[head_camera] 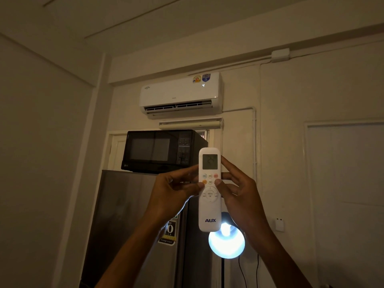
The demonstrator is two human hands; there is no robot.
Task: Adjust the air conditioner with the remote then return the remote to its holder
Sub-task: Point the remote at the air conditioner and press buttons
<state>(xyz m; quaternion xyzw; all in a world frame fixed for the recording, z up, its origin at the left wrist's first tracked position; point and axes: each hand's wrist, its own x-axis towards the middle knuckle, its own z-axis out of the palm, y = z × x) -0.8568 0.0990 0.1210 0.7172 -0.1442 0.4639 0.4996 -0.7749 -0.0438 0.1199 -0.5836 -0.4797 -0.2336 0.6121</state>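
Observation:
A white remote [209,213] with an AUX logo and a small grey screen is held upright at the centre of the view. My left hand [170,194] grips its left side, thumb near the coloured buttons. My right hand [241,196] holds its right side, thumb on the buttons under the screen. High on the wall above hangs the white air conditioner [180,94], its flap open and a lit digit showing on its front. A small white holder-like fitting [279,224] is fixed on the wall at the right.
A black microwave [162,150] sits on top of a grey fridge [124,215] behind my hands. A bright round lamp [227,242] on a stand glares just below the remote. Closed doors flank the scene at right and behind the microwave.

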